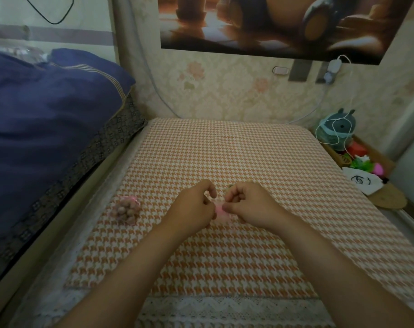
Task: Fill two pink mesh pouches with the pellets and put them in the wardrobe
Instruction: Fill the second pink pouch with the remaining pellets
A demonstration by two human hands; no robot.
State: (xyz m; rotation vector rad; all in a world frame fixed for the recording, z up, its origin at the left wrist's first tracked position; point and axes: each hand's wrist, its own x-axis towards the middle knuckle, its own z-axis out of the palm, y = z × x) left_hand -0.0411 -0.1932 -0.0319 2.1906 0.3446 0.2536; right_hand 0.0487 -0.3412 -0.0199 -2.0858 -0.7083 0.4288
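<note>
Second pink pouch (219, 210), pinched between the curled fingers of the left hand (195, 208) and right hand (245, 204), apparently at its mouth (contents hidden by the fingers). The filled pouch (128, 210) lies on the checked tablecloth (225, 150), well left of the left fingers. Judged step: closing the drawstring; pull evenly outward, keeping the mouth upward so pellets stay in.

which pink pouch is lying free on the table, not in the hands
The filled pouch, left of the left hand, lies alone, bulging with pellets. The other pouch is pinched between that hand and the right hand.
</note>
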